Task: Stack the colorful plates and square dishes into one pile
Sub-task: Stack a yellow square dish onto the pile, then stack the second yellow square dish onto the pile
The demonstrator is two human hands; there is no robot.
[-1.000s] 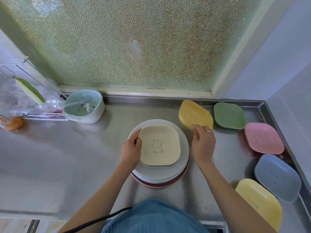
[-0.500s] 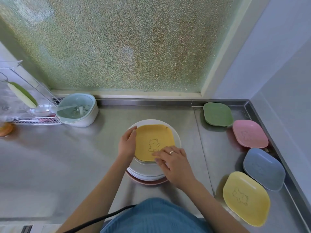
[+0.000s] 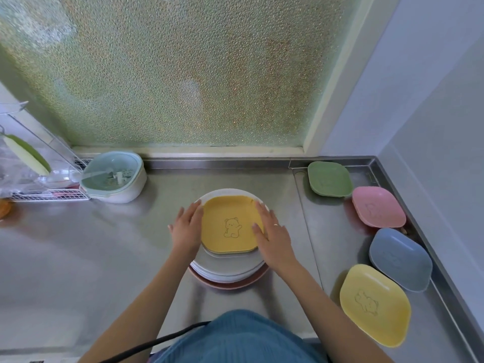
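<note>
With both the left hand (image 3: 186, 227) and right hand (image 3: 272, 231) laid flat-fingered against the orange dish (image 3: 230, 224) topping the pile (image 3: 227, 271), four square dishes, green (image 3: 329, 178), pink (image 3: 378, 206), blue (image 3: 400, 259) and yellow (image 3: 374, 305), wait to its right, unstacked.

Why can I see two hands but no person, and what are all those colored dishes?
The camera sits on the person's head, looking down, so only arms show. The left hand and right hand lie flat against the sides of an orange-yellow square dish with a bear drawing. It tops a pile of round plates on a steel counter. On the right wait a green dish, pink dish, blue-grey dish and yellow dish.
</note>
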